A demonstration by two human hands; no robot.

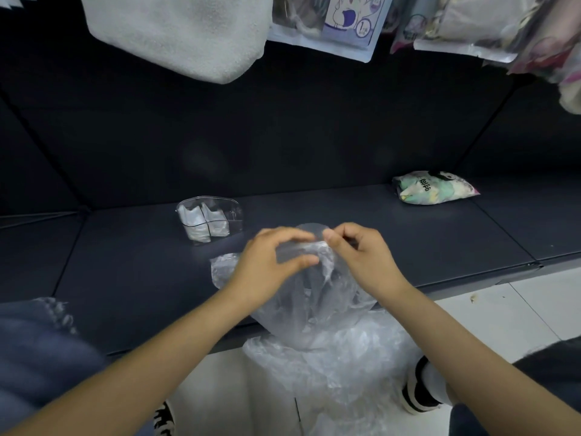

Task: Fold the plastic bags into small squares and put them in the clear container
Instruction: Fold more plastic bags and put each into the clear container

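Observation:
A crumpled clear plastic bag is lifted above the front of the dark shelf, its lower part hanging over the edge. My left hand pinches its top edge between thumb and fingers. My right hand pinches the same edge just to the right. Another loose clear bag lies bunched below, over the floor. The clear container stands on the shelf behind my left hand, with two folded white bags inside it.
A printed packet lies on the shelf at the back right. A white fuzzy bag and several packaged goods hang above. Blue fabric lies at the left front. My shoes are on the white floor.

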